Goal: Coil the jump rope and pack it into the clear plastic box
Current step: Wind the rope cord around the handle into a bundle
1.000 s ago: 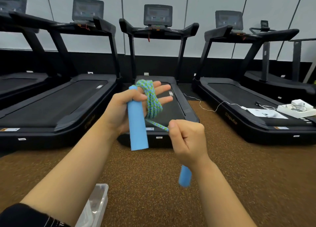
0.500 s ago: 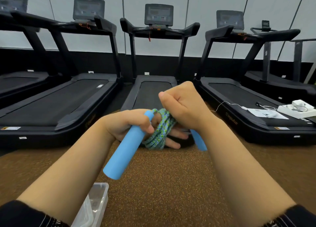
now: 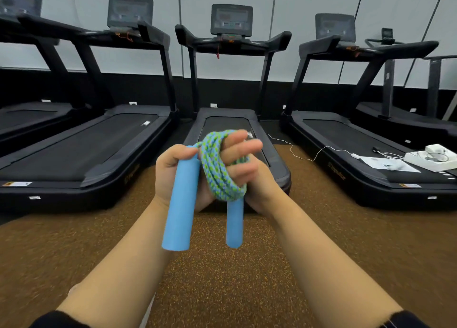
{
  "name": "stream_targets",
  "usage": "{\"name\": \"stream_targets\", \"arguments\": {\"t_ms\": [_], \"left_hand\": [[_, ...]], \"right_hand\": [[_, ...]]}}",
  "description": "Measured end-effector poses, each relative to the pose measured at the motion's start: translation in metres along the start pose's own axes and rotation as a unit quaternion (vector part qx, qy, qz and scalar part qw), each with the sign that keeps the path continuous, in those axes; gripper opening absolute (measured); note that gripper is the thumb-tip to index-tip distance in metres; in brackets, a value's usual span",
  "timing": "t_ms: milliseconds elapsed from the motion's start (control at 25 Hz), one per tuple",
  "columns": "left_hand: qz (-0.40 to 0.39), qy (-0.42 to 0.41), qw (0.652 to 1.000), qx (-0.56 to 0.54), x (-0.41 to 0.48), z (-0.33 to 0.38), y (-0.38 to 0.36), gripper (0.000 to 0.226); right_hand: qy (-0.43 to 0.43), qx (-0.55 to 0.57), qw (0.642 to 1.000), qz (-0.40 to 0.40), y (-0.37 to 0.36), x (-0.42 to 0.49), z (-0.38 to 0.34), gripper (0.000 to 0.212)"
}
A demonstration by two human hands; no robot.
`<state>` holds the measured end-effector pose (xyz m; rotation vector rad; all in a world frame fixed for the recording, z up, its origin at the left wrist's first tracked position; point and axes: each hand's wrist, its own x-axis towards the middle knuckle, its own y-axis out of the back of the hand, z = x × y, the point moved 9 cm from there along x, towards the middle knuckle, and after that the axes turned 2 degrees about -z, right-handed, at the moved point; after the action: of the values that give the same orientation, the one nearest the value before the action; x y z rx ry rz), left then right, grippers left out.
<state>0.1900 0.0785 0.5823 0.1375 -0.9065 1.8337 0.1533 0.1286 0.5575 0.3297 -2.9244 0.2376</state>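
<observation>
Several loops of the green-and-blue braided jump rope wrap the left hand, whose thumb clamps one blue foam handle. The right hand, touching the coil, apparently grips the second blue foam handle. Best move: cinch the loops, lay the handles parallel.

Brown speckled floor, black treadmills in a row — thin white cable between two

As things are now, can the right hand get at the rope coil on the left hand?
Probably yes: the right hand is right beside the rope coil, with nothing between them. But its fingers are hidden behind the left hand and may be holding the hanging handle.
</observation>
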Motion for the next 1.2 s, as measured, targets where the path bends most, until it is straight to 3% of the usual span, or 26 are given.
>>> {"name": "stream_targets", "arguments": {"t_ms": [160,240,520,680,1040,1200], "left_hand": [[0.011,-0.034,0.996,-0.077,0.005,0.006,0.006,0.065],[0.004,-0.059,0.995,-0.087,0.005,0.01,0.012,0.065],[0.059,-0.088,0.992,-0.068,0.0,0.009,0.038,0.064],[0.119,-0.132,0.984,-0.006,-0.009,0.019,0.051,0.063],[0.137,-0.119,0.977,0.109,-0.017,0.032,0.046,0.073],[0.16,-0.109,0.968,0.157,-0.018,0.03,0.045,0.064]], "right_hand": [[-0.03,0.121,0.991,-0.039,-0.017,-0.003,0.021,0.037],[-0.082,0.154,0.982,-0.068,-0.023,-0.011,0.032,0.037],[-0.213,0.257,0.938,-0.091,-0.036,-0.033,0.057,0.03],[-0.238,0.3,0.92,-0.083,-0.036,-0.045,0.064,0.036],[-0.214,0.132,0.964,-0.086,-0.03,-0.061,0.052,0.032],[-0.184,0.033,0.978,-0.092,-0.027,-0.063,0.047,0.035]]}}
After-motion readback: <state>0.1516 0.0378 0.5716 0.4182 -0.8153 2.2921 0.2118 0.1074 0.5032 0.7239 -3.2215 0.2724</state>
